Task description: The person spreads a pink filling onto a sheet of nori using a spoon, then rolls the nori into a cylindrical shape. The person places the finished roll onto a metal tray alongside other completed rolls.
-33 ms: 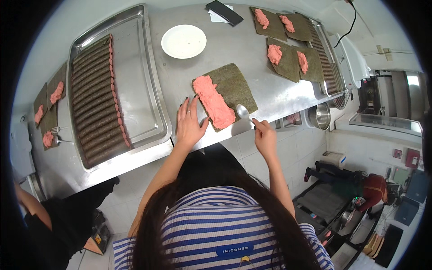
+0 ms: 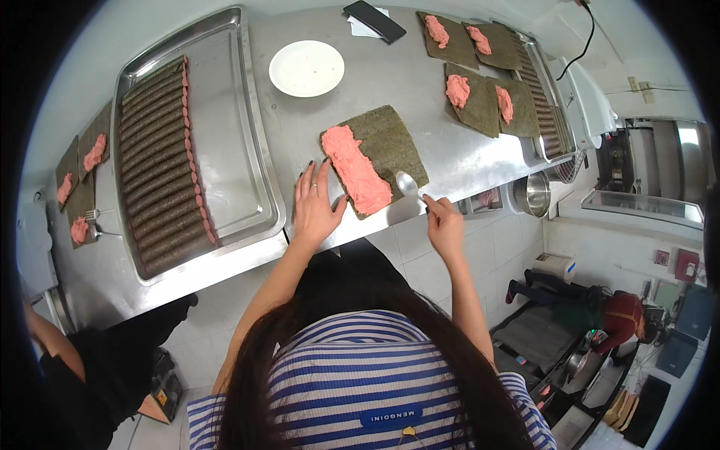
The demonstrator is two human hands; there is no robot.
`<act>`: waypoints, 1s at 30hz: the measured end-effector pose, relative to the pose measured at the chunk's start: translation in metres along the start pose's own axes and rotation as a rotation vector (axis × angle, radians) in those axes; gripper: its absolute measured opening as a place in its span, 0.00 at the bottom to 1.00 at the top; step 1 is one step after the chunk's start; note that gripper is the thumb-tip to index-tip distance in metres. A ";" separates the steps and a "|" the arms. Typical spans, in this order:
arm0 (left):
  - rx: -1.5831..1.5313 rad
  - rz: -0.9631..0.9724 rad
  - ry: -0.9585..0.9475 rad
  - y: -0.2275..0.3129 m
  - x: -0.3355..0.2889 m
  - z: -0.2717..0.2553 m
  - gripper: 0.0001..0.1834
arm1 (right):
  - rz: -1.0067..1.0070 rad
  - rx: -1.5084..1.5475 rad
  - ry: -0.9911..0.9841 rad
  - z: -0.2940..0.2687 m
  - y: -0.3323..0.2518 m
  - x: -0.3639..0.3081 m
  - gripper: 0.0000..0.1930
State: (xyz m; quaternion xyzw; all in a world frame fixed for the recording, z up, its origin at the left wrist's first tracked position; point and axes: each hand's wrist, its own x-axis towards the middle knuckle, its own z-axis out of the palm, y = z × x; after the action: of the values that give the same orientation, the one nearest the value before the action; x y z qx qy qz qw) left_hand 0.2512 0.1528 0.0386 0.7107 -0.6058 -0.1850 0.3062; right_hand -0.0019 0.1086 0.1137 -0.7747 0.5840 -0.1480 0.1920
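Observation:
A dark green seaweed sheet (image 2: 394,142) lies on the steel counter (image 2: 390,75) in front of me. A long strip of pink paste (image 2: 356,176) covers its left side. My left hand (image 2: 315,206) rests flat on the counter with fingers spread, its fingertips at the sheet's near left corner. My right hand (image 2: 444,221) holds a metal spoon (image 2: 409,184) by the handle. The spoon's bowl sits at the sheet's near right edge, close to the paste.
A large steel tray (image 2: 240,150) on the left holds several dark rolls (image 2: 161,165). A white plate (image 2: 306,67) and black phone (image 2: 375,20) lie farther back. More pasted sheets (image 2: 480,97) sit right and far left (image 2: 82,172). A metal bowl (image 2: 534,193) and another person's arm (image 2: 52,345) are nearby.

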 end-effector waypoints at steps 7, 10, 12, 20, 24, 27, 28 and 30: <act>-0.001 0.646 -0.062 0.009 -0.012 0.018 0.33 | -0.348 -0.052 -0.155 -0.031 0.012 0.065 0.15; -0.124 0.777 -0.211 0.061 -0.021 0.057 0.34 | -0.597 -0.126 -0.200 -0.028 0.017 0.088 0.14; -0.065 0.745 -0.277 0.090 -0.015 0.082 0.35 | -0.671 -0.161 -0.245 -0.026 0.018 0.100 0.14; 0.278 0.305 -0.324 0.131 0.009 0.141 0.46 | -0.973 -0.166 -0.370 -0.007 0.018 0.122 0.17; 0.281 0.270 -0.225 0.130 0.006 0.150 0.47 | -1.040 -0.176 -0.384 0.008 0.017 0.139 0.17; 0.270 0.267 -0.214 0.128 0.009 0.153 0.46 | -1.060 -0.211 -0.349 0.014 0.006 0.153 0.17; 0.294 0.266 -0.194 0.128 0.009 0.154 0.46 | -1.066 -0.204 -0.353 0.017 0.004 0.158 0.17; 0.334 0.270 -0.150 0.131 0.007 0.157 0.45 | -1.072 -0.201 -0.363 0.022 0.004 0.168 0.17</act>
State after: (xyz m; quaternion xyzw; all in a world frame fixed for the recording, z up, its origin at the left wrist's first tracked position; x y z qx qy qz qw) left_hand 0.0549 0.1023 0.0087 0.6482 -0.7386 -0.0920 0.1604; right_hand 0.0504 -0.0512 0.0929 -0.9899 0.0788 -0.0333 0.1127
